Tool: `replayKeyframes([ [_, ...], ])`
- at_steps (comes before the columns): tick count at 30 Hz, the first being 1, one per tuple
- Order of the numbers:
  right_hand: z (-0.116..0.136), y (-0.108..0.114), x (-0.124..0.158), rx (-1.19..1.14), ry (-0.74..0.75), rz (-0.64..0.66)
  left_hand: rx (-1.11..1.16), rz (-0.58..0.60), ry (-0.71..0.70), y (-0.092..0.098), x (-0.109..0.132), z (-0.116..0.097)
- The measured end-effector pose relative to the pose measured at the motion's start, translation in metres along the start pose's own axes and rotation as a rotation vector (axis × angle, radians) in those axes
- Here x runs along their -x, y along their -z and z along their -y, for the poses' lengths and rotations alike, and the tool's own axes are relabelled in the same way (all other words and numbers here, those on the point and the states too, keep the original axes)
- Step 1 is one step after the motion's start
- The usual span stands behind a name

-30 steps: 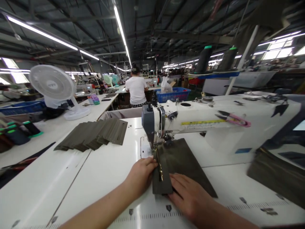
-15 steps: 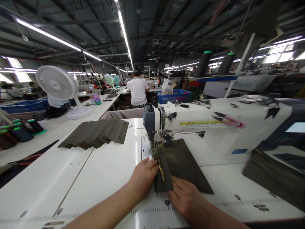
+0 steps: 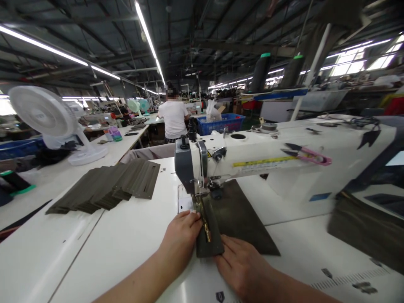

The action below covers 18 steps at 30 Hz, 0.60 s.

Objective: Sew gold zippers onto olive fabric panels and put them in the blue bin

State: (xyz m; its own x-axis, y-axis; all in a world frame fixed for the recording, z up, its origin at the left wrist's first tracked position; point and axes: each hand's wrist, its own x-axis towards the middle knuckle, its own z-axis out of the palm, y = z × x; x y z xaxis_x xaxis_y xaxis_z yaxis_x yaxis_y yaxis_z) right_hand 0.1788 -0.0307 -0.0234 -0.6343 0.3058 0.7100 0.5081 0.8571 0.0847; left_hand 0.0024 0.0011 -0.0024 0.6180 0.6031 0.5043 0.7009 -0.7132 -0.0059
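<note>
A narrow dark olive fabric strip with a gold metal zipper set in its slot lies under the needle area of a white sewing machine. My left hand grips the strip's left edge, its fingers close together just in front of the presser foot. At the near right corner, my right hand has its fingers closed on the strip, the thumb side partly hidden. Under and to the right of the strip lies a larger dark olive panel, flat on the white table.
A fanned stack of slotted olive pieces lies at the left. Beyond it stands a white fan. Pink-handled thread snips sit on the machine arm. Further back are a blue crate and a person in a white shirt.
My view has shifted, so the fan, stack and machine head sit further left in the picture. Both hands stay on the strip, with little visible movement against the machine.
</note>
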Motion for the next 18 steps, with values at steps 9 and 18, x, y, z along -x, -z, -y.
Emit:
replayKeyframes([
  [9, -0.017, -0.008, -0.009, -0.047, -0.029, 0.082, 0.049, 0.031, 0.016, -0.006, -0.011, 0.014],
  [18, -0.026, -0.01, -0.018, -0.015, -0.061, 0.069, 0.024, 0.091, 0.115, -0.014, -0.015, 0.025],
])
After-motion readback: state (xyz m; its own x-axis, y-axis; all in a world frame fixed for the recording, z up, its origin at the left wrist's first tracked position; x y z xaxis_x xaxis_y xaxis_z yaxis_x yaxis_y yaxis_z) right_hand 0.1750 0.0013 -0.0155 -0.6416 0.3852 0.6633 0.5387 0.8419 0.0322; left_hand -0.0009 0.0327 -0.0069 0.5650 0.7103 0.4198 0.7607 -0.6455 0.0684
